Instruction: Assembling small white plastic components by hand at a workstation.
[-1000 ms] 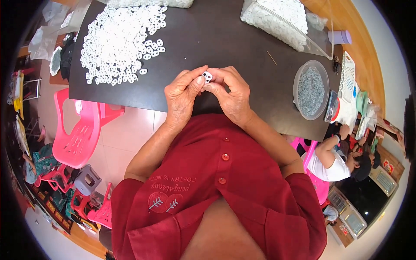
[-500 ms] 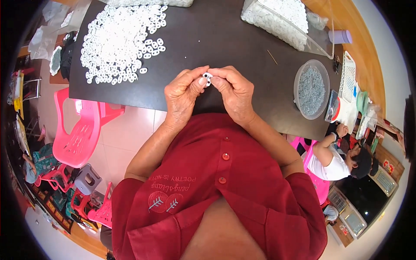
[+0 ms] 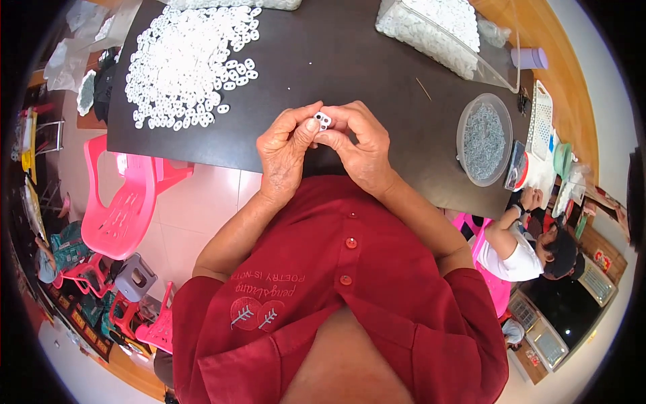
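Note:
Over the near edge of the dark table [image 3: 323,74], my left hand [image 3: 284,149] and my right hand [image 3: 363,143] meet at the fingertips. Between them sits a small white plastic piece with dark round holes [image 3: 323,121]. My left thumb and forefinger pinch it from one side, and the fingers of my right hand close on the other side. Part of the piece is hidden under the fingertips. A spread-out pile of white oval two-hole pieces [image 3: 178,67] lies to the left on the tabletop.
At the right stands a clear round tub [image 3: 506,128] of small grey metal parts, apparently screws. Behind it is a clear plastic box [image 3: 501,75] with white pieces. A thin stick [image 3: 423,89] lies between. A pink chair [image 3: 121,209] is at left; another person [image 3: 511,249] sits at right.
The white piece has turned between my fingers, so more of its holes show. My right thumb has shifted lower and off its face. My left hand has barely moved.

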`<action>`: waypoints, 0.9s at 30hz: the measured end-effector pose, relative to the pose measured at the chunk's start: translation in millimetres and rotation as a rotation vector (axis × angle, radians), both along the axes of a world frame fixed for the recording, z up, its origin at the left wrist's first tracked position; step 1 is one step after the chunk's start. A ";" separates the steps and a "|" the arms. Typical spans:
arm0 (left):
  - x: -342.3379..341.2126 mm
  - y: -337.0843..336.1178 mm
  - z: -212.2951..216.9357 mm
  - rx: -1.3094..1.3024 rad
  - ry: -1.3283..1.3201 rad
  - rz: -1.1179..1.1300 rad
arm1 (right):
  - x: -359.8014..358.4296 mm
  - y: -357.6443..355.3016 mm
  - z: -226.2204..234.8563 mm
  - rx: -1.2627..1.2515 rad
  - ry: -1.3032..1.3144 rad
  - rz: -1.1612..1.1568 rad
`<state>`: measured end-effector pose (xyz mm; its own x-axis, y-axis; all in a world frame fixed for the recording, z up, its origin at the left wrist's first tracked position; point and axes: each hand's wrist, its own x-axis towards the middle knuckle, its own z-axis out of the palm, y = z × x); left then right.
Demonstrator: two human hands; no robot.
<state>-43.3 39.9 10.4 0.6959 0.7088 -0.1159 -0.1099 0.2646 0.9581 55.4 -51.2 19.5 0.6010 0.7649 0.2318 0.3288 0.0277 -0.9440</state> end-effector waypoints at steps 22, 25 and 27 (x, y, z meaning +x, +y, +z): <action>4.5 -7.3 0.9 0.088 -0.040 0.060 | -2.2 10.8 -2.5 0.094 -0.363 -0.107; 6.1 -7.4 -0.6 0.104 -0.047 0.080 | -2.3 12.2 -2.6 0.097 -0.390 -0.112; 9.2 -8.2 -1.0 0.131 -0.038 0.113 | -0.8 13.3 -2.9 0.088 -0.402 -0.116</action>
